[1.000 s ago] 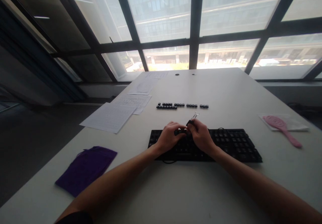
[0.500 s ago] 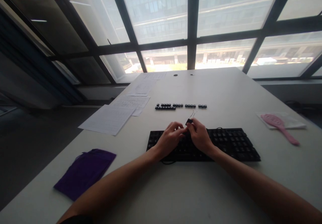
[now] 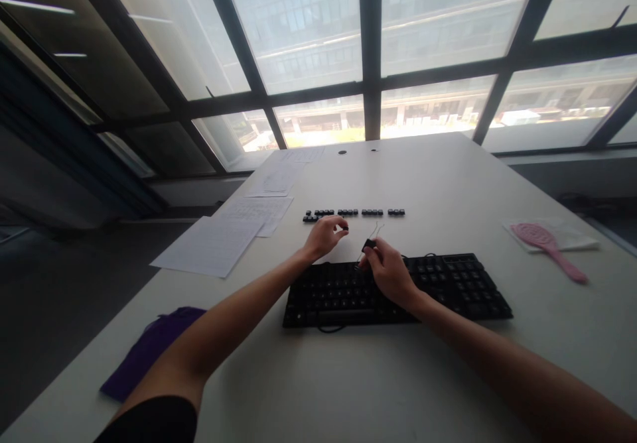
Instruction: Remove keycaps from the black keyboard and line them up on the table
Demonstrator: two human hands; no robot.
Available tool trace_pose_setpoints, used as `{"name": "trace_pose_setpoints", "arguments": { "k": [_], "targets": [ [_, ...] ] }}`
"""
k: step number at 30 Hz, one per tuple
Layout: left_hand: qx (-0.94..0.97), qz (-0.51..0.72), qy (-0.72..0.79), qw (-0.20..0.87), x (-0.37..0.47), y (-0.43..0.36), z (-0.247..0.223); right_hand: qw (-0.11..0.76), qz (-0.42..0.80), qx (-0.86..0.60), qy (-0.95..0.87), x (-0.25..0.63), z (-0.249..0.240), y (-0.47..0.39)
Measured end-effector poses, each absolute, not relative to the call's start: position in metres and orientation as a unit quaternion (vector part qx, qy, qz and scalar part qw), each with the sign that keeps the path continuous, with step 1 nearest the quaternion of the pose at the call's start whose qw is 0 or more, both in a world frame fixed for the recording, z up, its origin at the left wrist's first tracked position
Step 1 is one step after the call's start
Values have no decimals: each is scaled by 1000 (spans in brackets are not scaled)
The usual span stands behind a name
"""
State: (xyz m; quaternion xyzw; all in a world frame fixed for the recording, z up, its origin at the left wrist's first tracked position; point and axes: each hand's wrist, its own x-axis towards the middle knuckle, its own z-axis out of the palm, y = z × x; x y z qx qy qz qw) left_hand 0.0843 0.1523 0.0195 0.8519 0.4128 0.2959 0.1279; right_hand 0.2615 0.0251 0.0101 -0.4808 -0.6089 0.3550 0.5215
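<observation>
your left hand [image 3: 323, 236] pinches small dark keycap [image 3: 345, 228], fingers nearly closed, near keycap rows [image 3: 372, 213]; right hand [image 3: 391, 272] grips wire puller [image 3: 369, 245] above keyboard [image 3: 462, 285]. seems laying-out step; next move likely calls for gentle lowering.

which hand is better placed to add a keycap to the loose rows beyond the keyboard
Probably the left hand: it is nearer the loose keycaps and seems to pinch a small dark piece. The right hand is over the keyboard, holding a wire tool.

the keyboard [image 3: 358, 295] lies before the keycaps [image 3: 348, 213], between pouch [image 3: 145, 351] and hairbrush [image 3: 548, 247].
</observation>
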Motion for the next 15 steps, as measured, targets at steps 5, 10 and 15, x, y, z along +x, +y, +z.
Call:
{"name": "trace_pose_setpoints", "arguments": {
  "k": [5,10,15],
  "targets": [
    [879,262,390,80,92,171,3,515,348,-487,-613,262,8,26],
    [879,269,393,16,93,182,2,511,353,-485,-616,262,6,27],
    [870,254,422,-18,93,192,7,512,356,-484,-614,262,8,26]
  ]
}}
